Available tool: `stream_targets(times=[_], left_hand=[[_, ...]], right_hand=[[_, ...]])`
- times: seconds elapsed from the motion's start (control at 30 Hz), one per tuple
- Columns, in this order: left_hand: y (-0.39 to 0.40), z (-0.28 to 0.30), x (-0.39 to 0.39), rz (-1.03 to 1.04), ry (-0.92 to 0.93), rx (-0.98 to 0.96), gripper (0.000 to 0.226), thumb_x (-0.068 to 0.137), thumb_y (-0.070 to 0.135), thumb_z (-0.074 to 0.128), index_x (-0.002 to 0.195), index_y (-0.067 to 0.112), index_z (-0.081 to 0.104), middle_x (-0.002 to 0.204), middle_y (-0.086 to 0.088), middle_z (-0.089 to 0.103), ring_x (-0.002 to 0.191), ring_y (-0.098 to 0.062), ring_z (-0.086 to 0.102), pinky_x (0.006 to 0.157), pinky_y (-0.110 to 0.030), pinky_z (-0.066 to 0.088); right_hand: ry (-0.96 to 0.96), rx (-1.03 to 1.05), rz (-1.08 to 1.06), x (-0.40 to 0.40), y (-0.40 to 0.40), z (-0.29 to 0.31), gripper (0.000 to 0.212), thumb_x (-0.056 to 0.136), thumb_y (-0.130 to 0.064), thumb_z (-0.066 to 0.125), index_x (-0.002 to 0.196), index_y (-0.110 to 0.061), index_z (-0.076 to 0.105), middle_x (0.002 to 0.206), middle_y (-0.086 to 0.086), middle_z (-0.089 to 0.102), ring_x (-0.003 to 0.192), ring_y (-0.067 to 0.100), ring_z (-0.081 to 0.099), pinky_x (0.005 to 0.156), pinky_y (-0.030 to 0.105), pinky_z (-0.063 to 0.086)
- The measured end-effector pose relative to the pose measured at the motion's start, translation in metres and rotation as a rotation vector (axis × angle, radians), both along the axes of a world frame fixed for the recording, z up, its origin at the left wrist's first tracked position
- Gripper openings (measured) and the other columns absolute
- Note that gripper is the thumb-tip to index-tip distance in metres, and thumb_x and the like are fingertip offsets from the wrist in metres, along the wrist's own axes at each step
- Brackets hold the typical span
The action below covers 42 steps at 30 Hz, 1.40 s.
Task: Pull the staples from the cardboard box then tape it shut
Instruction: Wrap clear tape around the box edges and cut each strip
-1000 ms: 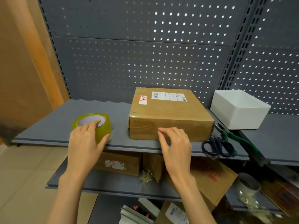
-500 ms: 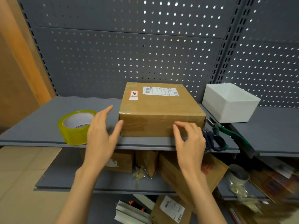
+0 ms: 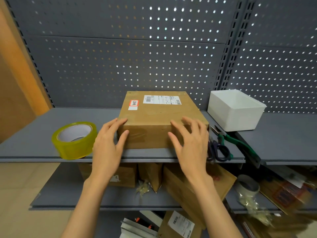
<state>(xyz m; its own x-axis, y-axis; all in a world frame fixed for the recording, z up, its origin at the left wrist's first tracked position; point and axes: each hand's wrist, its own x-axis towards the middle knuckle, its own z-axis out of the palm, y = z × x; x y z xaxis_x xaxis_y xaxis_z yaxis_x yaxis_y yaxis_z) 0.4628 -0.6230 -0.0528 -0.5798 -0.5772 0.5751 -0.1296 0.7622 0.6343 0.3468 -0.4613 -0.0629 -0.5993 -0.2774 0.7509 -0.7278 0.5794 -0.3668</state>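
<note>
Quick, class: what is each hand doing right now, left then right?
Left hand: open, fingers touching the cardboard box's left front corner.
Right hand: open, fingers spread on the box's front right edge.

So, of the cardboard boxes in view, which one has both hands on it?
The cardboard box on the upper shelf, with the white shipping label on top. The left hand and right hand touch its front corners; the other boxes lie on shelves below.

Both hands, left [image 3: 109, 143] and right [image 3: 190, 143], rest open-fingered on the cardboard box's [image 3: 161, 117] front corners.
</note>
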Motion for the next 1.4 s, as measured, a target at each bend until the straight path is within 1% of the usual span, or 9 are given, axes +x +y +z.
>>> stream_targets(times=[0.43, 0.57, 0.7, 0.83, 0.93, 1.07, 1.2, 1.3, 1.4], left_hand=[[-0.015, 0.004, 0.019, 0.169, 0.002, -0.152, 0.029, 0.088, 0.016, 0.061, 0.116, 0.009, 0.062, 0.114, -0.011, 0.062, 0.108, -0.027, 0.055, 0.09, -0.037, 0.043], [-0.04, 0.002, 0.04, 0.373, -0.205, -0.287, 0.039, 0.08, 0.015, 0.071, 0.115, 0.002, 0.06, 0.107, -0.023, 0.061, 0.1, -0.043, 0.054, 0.084, -0.052, 0.042], [-0.068, -0.007, 0.055, 0.418, -0.56, -0.357, 0.049, 0.064, 0.025, 0.084, 0.102, -0.001, 0.066, 0.088, -0.025, 0.068, 0.086, -0.046, 0.06, 0.079, -0.055, 0.045], [-0.08, -0.01, 0.056, 0.38, -0.625, -0.44, 0.046, 0.052, 0.022, 0.091, 0.083, -0.003, 0.07, 0.066, -0.025, 0.066, 0.072, -0.044, 0.063, 0.089, -0.056, 0.038], [-0.079, -0.002, 0.057, 0.378, -0.523, -0.363, 0.043, 0.058, 0.019, 0.088, 0.086, -0.007, 0.067, 0.074, -0.031, 0.066, 0.075, -0.048, 0.062, 0.083, -0.057, 0.045], [-0.06, 0.026, 0.054, 0.389, -0.2, -0.151, 0.049, 0.074, 0.027, 0.078, 0.105, -0.007, 0.062, 0.098, -0.034, 0.064, 0.091, -0.049, 0.058, 0.075, -0.05, 0.044], [-0.038, 0.058, 0.054, 0.156, 0.133, 0.051, 0.052, 0.068, 0.058, 0.063, 0.093, 0.012, 0.062, 0.082, -0.011, 0.065, 0.074, -0.029, 0.057, 0.065, -0.035, 0.042], [-0.006, 0.072, 0.05, -0.073, 0.313, 0.179, 0.02, 0.078, 0.037, 0.071, 0.082, 0.022, 0.058, 0.069, 0.017, 0.062, 0.06, 0.002, 0.052, 0.054, -0.01, 0.04], [0.028, 0.075, 0.047, -0.259, 0.388, 0.291, 0.008, 0.078, 0.02, 0.063, 0.085, 0.023, 0.059, 0.07, 0.019, 0.063, 0.064, 0.004, 0.055, 0.059, -0.007, 0.042]], right_hand=[[-0.024, -0.037, 0.086, -0.014, -0.011, 0.005, 0.028, 0.081, -0.036, 0.07, 0.107, -0.027, 0.07, 0.105, -0.003, 0.062, 0.106, 0.018, 0.041, 0.089, 0.026, 0.024], [-0.025, -0.041, 0.096, -0.016, -0.008, 0.005, 0.027, 0.08, -0.034, 0.07, 0.105, -0.024, 0.07, 0.104, -0.004, 0.063, 0.105, 0.016, 0.041, 0.09, 0.025, 0.024], [-0.02, -0.033, 0.102, -0.016, -0.007, 0.005, 0.027, 0.079, -0.032, 0.073, 0.103, -0.022, 0.071, 0.102, -0.004, 0.063, 0.104, 0.015, 0.042, 0.09, 0.024, 0.026], [-0.026, -0.049, 0.115, -0.015, -0.004, 0.009, 0.021, 0.079, -0.029, 0.073, 0.099, -0.021, 0.071, 0.098, -0.005, 0.062, 0.102, 0.012, 0.041, 0.086, 0.018, 0.021], [-0.04, -0.08, 0.118, -0.015, -0.001, 0.012, 0.016, 0.081, -0.028, 0.073, 0.095, -0.02, 0.072, 0.096, -0.005, 0.061, 0.1, 0.011, 0.041, 0.086, 0.019, 0.023], [-0.067, -0.114, 0.125, -0.016, 0.002, 0.021, 0.012, 0.082, -0.025, 0.071, 0.093, -0.021, 0.071, 0.093, -0.006, 0.06, 0.098, 0.012, 0.044, 0.086, 0.021, 0.025], [-0.142, -0.203, 0.236, -0.008, 0.0, 0.041, 0.011, 0.086, -0.026, 0.067, 0.095, -0.022, 0.071, 0.092, -0.008, 0.061, 0.096, 0.013, 0.051, 0.085, 0.022, 0.031], [-0.247, -0.296, 0.402, 0.009, -0.003, 0.059, 0.011, 0.088, -0.026, 0.064, 0.097, -0.025, 0.071, 0.096, -0.012, 0.064, 0.098, 0.007, 0.056, 0.088, 0.02, 0.04], [-0.341, -0.391, 0.593, 0.026, -0.005, 0.077, 0.013, 0.09, -0.024, 0.06, 0.1, -0.024, 0.07, 0.099, -0.012, 0.067, 0.096, 0.0, 0.059, 0.086, 0.015, 0.043]])
